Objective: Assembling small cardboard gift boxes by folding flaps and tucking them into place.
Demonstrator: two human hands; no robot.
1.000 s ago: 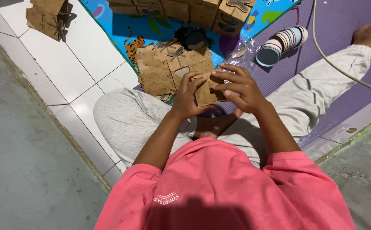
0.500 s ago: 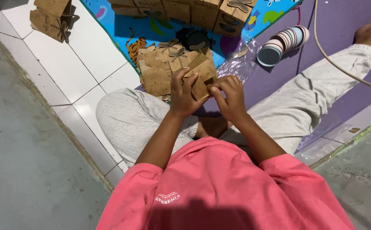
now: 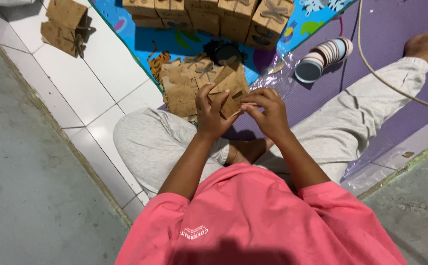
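Brown kraft cardboard piece (image 3: 231, 95) sits pinched between your two hands, raised over your lap. Your left hand (image 3: 211, 115) grips its left edge, thumb on the near face, fingers curled behind. Your right hand (image 3: 270, 113) closes on its right edge, fingertips pinching a thin flap at the near corner. Just beyond the cardboard piece, a loose pile of flat kraft blanks (image 3: 187, 86) lies partly on the blue printed mat (image 3: 184, 41). Farther beyond it, a row of folded kraft boxes (image 3: 214, 14) lines the mat's far edge. Right of the cardboard piece, a sleeve of stacked round lids (image 3: 322, 56) lies on the purple mat (image 3: 395, 29), inside clear plastic wrap. Far left of it, two more kraft boxes (image 3: 64, 24) rest on white floor tiles (image 3: 101, 98). Grey trousers (image 3: 150, 142) and pink shirt (image 3: 253, 221) fill the near side.
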